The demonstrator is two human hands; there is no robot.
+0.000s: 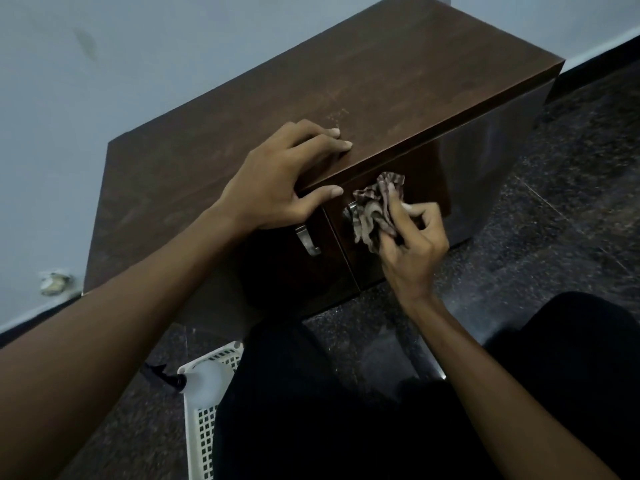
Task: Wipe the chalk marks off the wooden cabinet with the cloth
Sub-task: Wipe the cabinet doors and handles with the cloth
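Note:
A low dark wooden cabinet (363, 74) stands against the wall, seen from above. Faint pale chalk smudges (337, 116) show on its top near the front edge. My left hand (280, 174) rests flat on the top's front edge, fingers on the top and thumb hooked over the front. My right hand (408, 244) grips a crumpled striped cloth (374, 209) and presses it against the right door, over that door's metal handle. The left door's metal handle (308, 240) shows below my left hand.
A white plastic basket (204, 420) with a spray bottle (204, 379) in it sits on the dark speckled floor (554, 202) at my left knee. My legs in black trousers (311, 410) fill the foreground. A pale wall (104, 64) lies behind the cabinet.

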